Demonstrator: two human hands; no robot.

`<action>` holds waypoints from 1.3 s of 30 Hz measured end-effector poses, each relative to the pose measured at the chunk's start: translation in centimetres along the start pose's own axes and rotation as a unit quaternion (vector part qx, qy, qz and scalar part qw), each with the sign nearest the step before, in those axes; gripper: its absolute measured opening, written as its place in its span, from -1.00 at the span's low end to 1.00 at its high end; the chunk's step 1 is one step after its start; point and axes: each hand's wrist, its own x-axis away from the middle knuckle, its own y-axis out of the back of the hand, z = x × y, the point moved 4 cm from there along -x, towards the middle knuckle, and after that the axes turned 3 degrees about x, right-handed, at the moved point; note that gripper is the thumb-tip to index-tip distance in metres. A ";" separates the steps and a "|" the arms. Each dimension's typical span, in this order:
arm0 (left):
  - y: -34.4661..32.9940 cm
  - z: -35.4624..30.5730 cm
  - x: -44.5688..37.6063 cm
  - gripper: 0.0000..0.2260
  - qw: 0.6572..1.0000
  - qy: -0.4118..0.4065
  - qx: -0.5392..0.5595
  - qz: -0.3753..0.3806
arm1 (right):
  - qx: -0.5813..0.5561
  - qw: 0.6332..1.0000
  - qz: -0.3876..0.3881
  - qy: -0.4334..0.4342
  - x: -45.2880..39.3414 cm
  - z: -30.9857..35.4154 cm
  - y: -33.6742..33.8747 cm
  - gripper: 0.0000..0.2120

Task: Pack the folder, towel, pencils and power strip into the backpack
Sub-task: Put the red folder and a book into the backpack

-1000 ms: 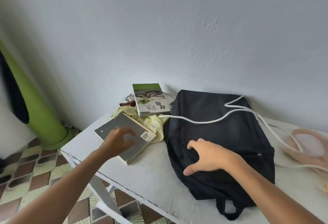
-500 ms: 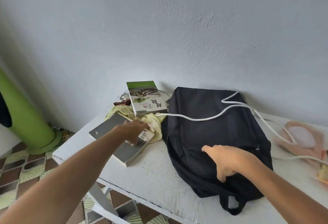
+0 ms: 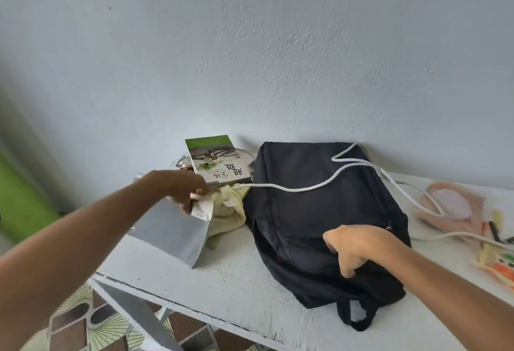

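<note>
A white painted table (image 3: 239,281) carries a black fabric backpack (image 3: 319,211) at centre and a yellow crumpled towel (image 3: 226,213) at nine o'clock.

Backpack (image 3: 319,211) lies flat on table (image 3: 236,281), against the wall. Left of backpack: towel (image 3: 226,213), book (image 3: 215,160) resting on towel's far side, folder (image 3: 172,229) at towel's near left. Cord (image 3: 306,188) runs across backpack's top. Right of backpack: pouch (image 3: 450,206), pencils (image 3: 493,228) beyond it.

left hand (image 3: 185,190) gripping, right hand (image 3: 354,247) curled
</note>
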 end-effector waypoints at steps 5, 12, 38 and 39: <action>5.0 -1.0 3.9 -0.79 0.982 -0.019 0.188 0.010 | -0.066 0.996 -0.059 0.029 -0.1 -1.4 1.8 -0.72; 6.2 -7.7 7.5 -0.32 0.716 -0.128 0.685 0.019 | -0.033 0.997 -0.040 0.051 0.6 -3.8 -0.5 -0.76; 0.5 -24.4 -3.5 -0.86 0.354 0.036 0.933 -0.052 | -0.315 0.824 -0.441 0.167 6.1 -8.5 12.9 -0.85; 0.9 -24.7 -4.0 -0.85 0.329 0.022 0.943 -0.046 | -0.312 0.825 -0.439 0.169 6.2 -8.3 12.9 -0.85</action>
